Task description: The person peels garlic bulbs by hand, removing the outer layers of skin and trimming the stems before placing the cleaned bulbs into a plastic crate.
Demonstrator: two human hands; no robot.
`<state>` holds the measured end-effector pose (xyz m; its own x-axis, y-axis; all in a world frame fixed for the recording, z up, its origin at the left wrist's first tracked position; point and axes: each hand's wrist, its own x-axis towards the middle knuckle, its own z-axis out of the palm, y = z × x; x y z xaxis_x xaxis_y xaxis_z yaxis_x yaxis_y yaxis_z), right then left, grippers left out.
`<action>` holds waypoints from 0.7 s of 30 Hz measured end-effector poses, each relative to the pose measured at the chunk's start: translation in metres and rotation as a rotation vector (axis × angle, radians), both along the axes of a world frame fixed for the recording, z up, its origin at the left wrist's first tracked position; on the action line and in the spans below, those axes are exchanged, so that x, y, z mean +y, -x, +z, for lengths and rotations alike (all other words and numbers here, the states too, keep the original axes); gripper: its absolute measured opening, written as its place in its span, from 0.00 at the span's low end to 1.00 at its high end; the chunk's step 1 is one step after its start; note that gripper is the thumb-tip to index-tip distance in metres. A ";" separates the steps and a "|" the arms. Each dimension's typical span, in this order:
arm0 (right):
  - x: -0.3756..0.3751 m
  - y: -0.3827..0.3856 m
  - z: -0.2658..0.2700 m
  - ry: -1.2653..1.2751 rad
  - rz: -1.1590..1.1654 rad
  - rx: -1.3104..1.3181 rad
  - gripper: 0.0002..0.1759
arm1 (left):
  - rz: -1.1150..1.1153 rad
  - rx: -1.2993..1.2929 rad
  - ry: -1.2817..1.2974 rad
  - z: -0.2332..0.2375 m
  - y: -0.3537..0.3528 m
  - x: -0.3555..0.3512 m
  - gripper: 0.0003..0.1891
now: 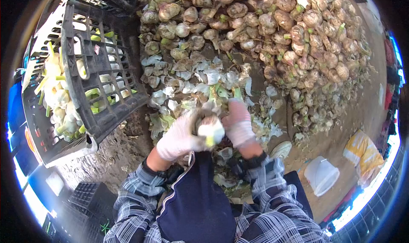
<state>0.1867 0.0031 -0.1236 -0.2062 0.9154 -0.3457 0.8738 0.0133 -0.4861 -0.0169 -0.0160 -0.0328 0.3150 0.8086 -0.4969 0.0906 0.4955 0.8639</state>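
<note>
My left hand [177, 136], in a pale glove, is closed around a garlic bulb [211, 131]. The bulb's lower side is white and peeled, with a yellow-green cut end, while its upper part has brownish skin and is smeared by motion. Just right of the bulb is my right hand [238, 121], gloved too. Its fingers are drawn together; whatever they may pinch cannot be made out. Beneath and beyond both hands lie loose white and greenish garlic skins [187, 83].
A large heap of unpeeled garlic [298, 34] covers the far side and right. At left, a black slatted crate [123, 100] stands against a crate holding peeled white garlic [64, 100]. A white bucket [321, 175] and yellow-white sack [364, 153] lie at right.
</note>
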 end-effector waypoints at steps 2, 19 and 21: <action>-0.002 -0.019 -0.025 0.164 0.074 -0.026 0.16 | -0.063 -0.102 0.093 0.008 -0.001 -0.010 0.40; -0.005 -0.001 0.070 0.039 0.027 0.714 0.33 | -0.037 0.448 -0.410 -0.012 -0.006 -0.005 0.17; 0.002 0.000 0.080 -0.118 0.156 0.610 0.33 | -0.114 0.511 -0.370 -0.013 -0.008 -0.002 0.13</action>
